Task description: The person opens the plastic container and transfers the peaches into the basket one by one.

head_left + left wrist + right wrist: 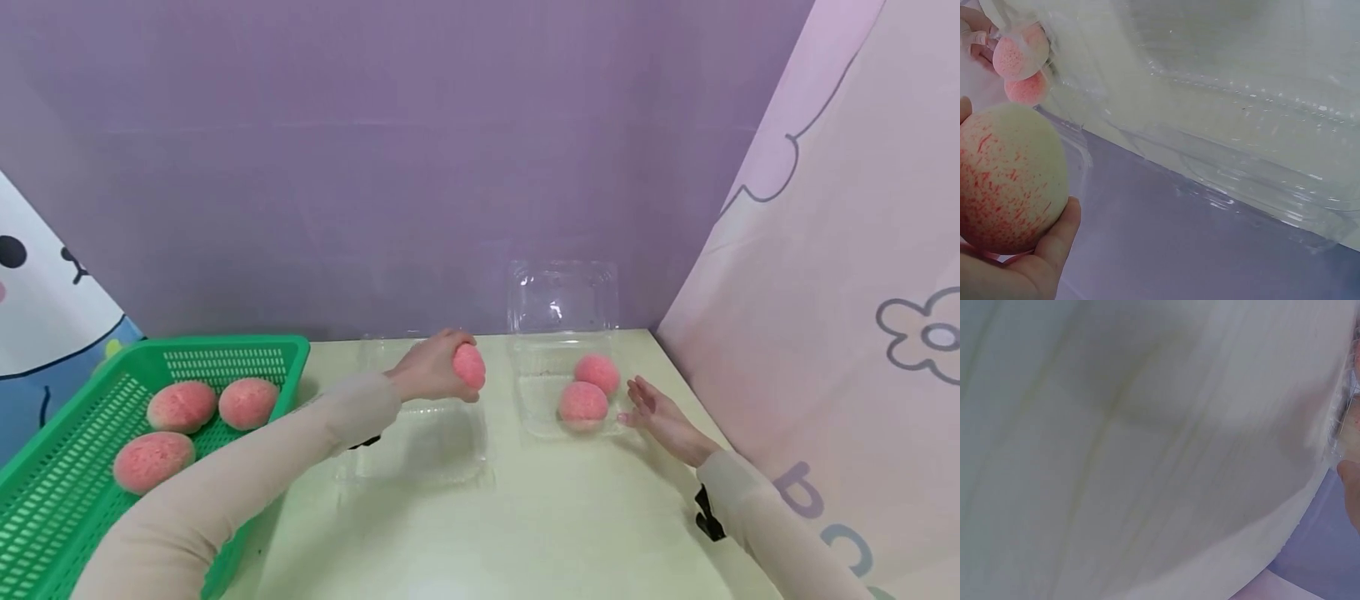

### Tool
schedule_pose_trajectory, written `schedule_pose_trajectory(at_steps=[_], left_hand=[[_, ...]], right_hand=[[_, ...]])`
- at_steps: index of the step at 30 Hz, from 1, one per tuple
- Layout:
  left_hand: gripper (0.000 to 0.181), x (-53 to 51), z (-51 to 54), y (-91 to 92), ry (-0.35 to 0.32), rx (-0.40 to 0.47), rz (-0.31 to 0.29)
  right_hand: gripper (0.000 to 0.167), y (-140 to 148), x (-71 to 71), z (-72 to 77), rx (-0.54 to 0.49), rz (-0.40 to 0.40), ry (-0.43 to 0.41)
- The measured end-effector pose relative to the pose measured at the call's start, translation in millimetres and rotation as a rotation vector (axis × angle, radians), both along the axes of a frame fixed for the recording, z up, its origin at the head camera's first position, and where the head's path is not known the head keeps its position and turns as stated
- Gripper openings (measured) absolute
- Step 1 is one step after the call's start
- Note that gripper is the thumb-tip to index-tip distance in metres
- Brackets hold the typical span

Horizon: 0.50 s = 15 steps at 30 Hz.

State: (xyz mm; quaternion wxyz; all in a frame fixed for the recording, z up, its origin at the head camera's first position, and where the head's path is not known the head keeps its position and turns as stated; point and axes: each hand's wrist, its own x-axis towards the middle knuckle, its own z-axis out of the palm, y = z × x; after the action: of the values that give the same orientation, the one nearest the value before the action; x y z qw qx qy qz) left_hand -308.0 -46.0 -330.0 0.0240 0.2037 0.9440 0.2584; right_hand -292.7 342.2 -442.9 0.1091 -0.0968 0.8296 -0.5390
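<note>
My left hand (435, 367) grips a pink and cream peach (1013, 178) above a clear plastic clamshell box (442, 442) on the table. To the right stands another clear clamshell box (536, 408), its lid (562, 296) raised at the back. Two peaches sit along its right side, a nearer peach (583, 406) and a farther peach (597, 373). Beside them, at the box's right edge, is my right hand (667, 425) with loosely extended fingers, holding nothing. Whether it touches the box is unclear. Only a fingertip (1350, 487) of it shows in the right wrist view.
A green plastic basket (296, 371) stands at the left with several peaches, among them one peach (153, 461) near my left sleeve. The pale table (525, 533) meets a purple backdrop (375, 167) behind. A printed sheet (847, 275) hangs along the right.
</note>
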Motion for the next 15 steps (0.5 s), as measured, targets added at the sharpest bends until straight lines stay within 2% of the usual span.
schedule_pose_trajectory(at_steps=[7, 15], left_hand=[[0.068, 12.4, 0.7, -24.7, -0.021, 0.008, 0.026], [0.071, 25.5, 11.3, -50.7, -0.025, 0.018, 0.034]], right_hand=[[0.087, -1.2, 0.0, 0.4, -0.009, -0.005, -0.015], [0.088, -1.7, 2.4, -0.6, -0.020, -0.013, -0.023]])
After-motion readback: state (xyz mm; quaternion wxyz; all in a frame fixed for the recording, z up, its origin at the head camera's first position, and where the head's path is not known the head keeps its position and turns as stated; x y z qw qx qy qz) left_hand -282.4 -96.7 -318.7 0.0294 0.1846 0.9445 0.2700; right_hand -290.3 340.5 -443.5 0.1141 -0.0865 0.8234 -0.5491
